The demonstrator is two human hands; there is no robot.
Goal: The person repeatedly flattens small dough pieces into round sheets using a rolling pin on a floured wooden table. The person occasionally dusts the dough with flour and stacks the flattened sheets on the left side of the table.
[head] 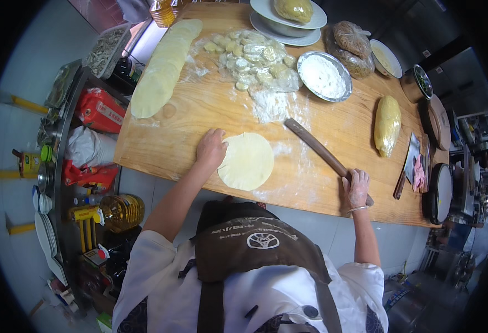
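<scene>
A round, flat dough sheet [247,162] lies near the front edge of the wooden table [210,104]. My left hand [212,148] touches its upper left rim, apparently gripping it; the fingertips are partly hidden. My right hand [357,189], floury, is on the lower end of a dark wooden rolling pin [318,147] that lies slanted to the right of the sheet. Beyond are small dough pieces [244,54] partly under clear plastic, and a metal bowl of white flour [325,77]. A long stack of overlapping dough sheets [167,68] lies at the left.
Plastic-wrapped dough [387,127], a cleaver [408,164] and a pink cloth [419,174] lie at the right, beside round pans [439,193]. Stacked plates [285,35] and bagged food [352,41] stand at the back. A shelf with oil jugs [123,212] is at the left.
</scene>
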